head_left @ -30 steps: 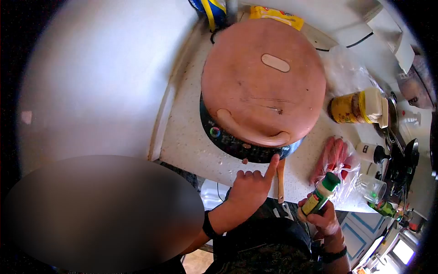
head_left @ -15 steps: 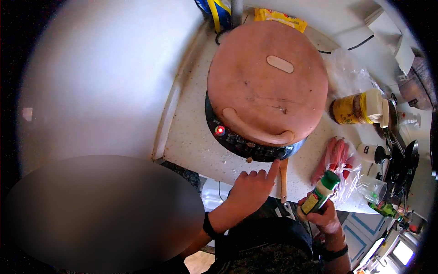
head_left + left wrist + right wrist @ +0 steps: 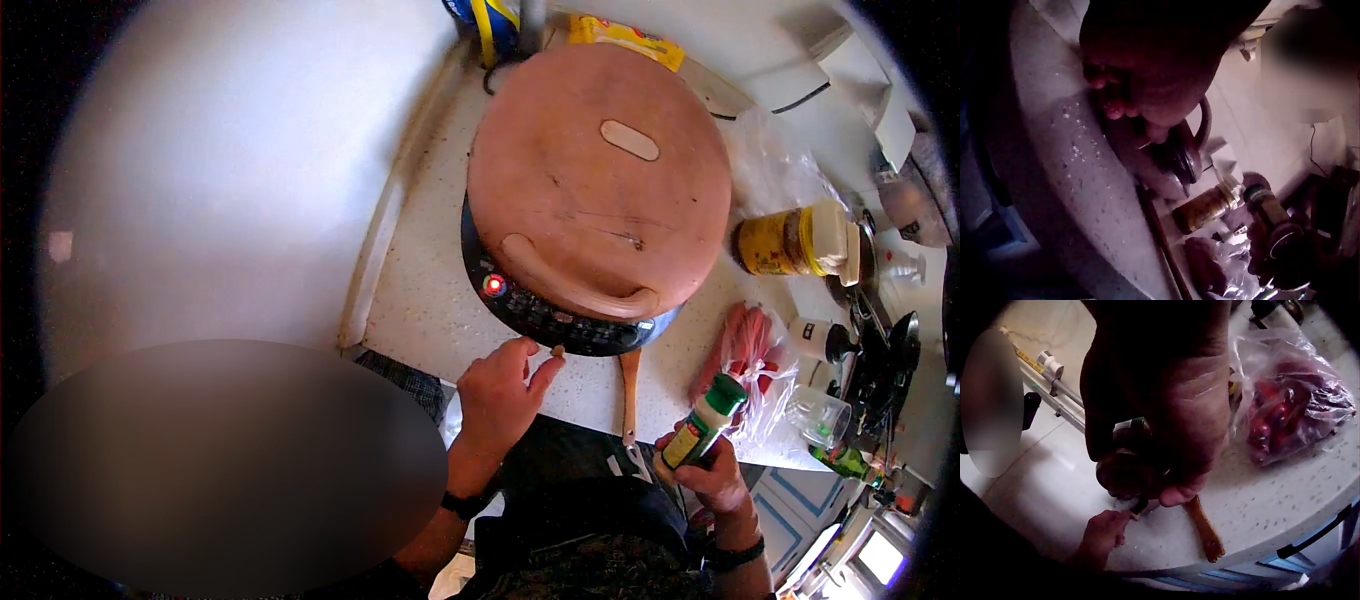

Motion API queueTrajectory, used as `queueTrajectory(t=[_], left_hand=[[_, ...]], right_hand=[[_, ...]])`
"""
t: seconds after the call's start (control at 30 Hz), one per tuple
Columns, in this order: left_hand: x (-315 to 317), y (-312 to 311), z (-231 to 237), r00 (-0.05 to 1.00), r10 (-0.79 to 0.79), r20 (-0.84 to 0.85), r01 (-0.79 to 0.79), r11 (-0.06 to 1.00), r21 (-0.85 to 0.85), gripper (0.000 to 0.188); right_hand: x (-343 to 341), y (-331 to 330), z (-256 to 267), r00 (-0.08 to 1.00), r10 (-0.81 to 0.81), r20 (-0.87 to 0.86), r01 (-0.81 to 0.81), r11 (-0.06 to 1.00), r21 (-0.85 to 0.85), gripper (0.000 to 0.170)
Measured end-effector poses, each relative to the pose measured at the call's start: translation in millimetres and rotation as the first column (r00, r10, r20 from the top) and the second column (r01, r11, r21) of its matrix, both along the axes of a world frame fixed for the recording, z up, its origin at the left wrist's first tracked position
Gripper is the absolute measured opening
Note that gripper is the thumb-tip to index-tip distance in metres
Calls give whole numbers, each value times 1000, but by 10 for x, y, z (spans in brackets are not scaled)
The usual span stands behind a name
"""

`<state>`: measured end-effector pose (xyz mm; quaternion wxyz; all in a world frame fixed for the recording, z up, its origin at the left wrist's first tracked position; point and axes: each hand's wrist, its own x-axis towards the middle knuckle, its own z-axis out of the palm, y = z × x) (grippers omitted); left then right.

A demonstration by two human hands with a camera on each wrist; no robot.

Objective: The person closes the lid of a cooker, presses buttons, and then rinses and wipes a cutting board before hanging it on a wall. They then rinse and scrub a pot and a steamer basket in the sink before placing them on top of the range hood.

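A large round pinkish-brown cover (image 3: 600, 180) with a curved handle lies over a black cooktop (image 3: 540, 325), whose red light (image 3: 494, 285) is lit. From beneath it a wooden handle (image 3: 629, 395) sticks out. My left hand (image 3: 498, 400) is at the cooktop's front edge, thumb and forefinger apart and slightly bent, beside a small brown bit (image 3: 558, 351); whether they touch it cannot be told. My right hand (image 3: 718, 482) grips a green-capped bottle (image 3: 697, 433) tilted over the counter's front edge. In the right wrist view my right hand (image 3: 1166, 406) hides much of the bottle.
On the right of the counter (image 3: 420, 310) are a yellow-labelled jar (image 3: 775, 242), a clear bag of red items (image 3: 745, 350) and a clear cup (image 3: 818, 415). A yellow packet (image 3: 625, 38) lies behind the cover. A wall stands at the left.
My left hand has moved left along the cooktop's front edge, its pointing forefinger now bent. The cooktop's red light has come on. The bottle remains in my right hand.
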<state>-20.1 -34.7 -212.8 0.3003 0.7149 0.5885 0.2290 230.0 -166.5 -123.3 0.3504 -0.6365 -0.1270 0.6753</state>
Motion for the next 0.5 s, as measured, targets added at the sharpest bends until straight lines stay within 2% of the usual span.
queueTrajectory(t=[0.07, 0.17, 0.27, 0.37, 0.5], left_hand=[[3, 26, -49, 999, -42, -1, 42, 997, 65, 37], [-32, 37, -72, 999, -35, -27, 35, 999, 11, 38], [-78, 47, 1, 997, -16, -81, 14, 999, -30, 28], [-50, 60, 114, 993, -100, -66, 99, 995, -17, 27], [2, 37, -47, 994, -95, -54, 100, 991, 84, 30]], right_hand=[[-18, 20, 6, 1000, -13, -21, 13, 1000, 2, 72], [-8, 21, 3, 1000, -3, 3, 3, 1000, -7, 71], [-1, 25, -5, 1000, 2, 0, -2, 1000, 6, 71], [-5, 30, -25, 999, 9, 31, -8, 1000, -17, 71], [6, 42, -71, 1000, 25, 14, -25, 1000, -12, 71]])
